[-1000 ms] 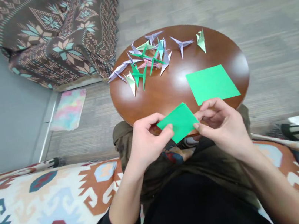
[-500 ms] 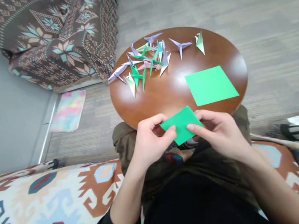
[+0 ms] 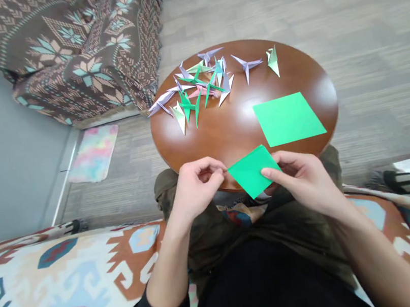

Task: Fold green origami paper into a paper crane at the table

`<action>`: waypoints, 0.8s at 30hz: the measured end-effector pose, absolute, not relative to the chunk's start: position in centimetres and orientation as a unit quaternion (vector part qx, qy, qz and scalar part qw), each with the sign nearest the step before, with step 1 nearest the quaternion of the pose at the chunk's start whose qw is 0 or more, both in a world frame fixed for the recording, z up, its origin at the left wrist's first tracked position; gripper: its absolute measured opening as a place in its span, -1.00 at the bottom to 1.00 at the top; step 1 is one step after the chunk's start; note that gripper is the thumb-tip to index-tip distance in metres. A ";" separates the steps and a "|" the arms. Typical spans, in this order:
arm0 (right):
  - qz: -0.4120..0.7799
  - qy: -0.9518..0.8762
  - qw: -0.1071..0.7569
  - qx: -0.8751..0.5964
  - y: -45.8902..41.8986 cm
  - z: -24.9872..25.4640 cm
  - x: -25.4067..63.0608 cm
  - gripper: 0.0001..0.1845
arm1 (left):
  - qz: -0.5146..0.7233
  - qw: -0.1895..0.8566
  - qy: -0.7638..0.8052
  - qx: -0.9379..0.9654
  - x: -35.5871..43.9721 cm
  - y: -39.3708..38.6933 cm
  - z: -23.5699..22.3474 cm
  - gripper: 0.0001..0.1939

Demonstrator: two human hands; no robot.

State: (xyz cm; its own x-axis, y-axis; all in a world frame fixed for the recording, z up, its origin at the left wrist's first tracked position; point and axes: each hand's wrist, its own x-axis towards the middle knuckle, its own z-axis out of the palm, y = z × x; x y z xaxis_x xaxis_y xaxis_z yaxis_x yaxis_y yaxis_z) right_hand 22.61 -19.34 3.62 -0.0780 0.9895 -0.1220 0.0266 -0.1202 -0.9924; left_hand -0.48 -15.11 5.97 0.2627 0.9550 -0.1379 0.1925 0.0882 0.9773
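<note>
A folded square of green paper [image 3: 251,173] is held above the near edge of the round table. My right hand [image 3: 301,177] grips its right side, thumb on top and the other fingers underneath. At the paper's left corner is my left hand [image 3: 202,184], thumb and index fingertips pinched together. Whether they hold the very tip of that corner, I cannot tell. A larger flat sheet of green paper [image 3: 289,119] lies on the table just beyond my right hand.
Several folded paper cranes in green, purple, pink and white crowd the far left of the brown table [image 3: 225,135]. A purple crane [image 3: 247,66] and a pale green crane [image 3: 273,62] sit apart at the back. A covered sofa [image 3: 91,62] stands beyond, left.
My left hand has drawn back leftward from the folded paper's face to its left corner, and its thumb no longer lies on top. The paper has shifted slightly right in my right hand.
</note>
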 end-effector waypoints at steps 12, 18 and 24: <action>0.250 -0.614 0.509 -0.549 -18.1 -0.4 21.3 -0.89 | 0.390 0.702 0.467 0.370 3.0 -16.9 0.5 -0.43; 0.152 -0.720 0.474 -0.484 -18.5 -1.8 22.3 -0.77 | 0.386 0.717 0.462 0.351 2.4 -15.8 0.5 -0.44; 0.217 -0.736 0.440 -0.466 -18.8 -2.2 22.7 -0.71 | 0.357 0.742 0.431 0.369 1.8 -15.6 0.8 -0.38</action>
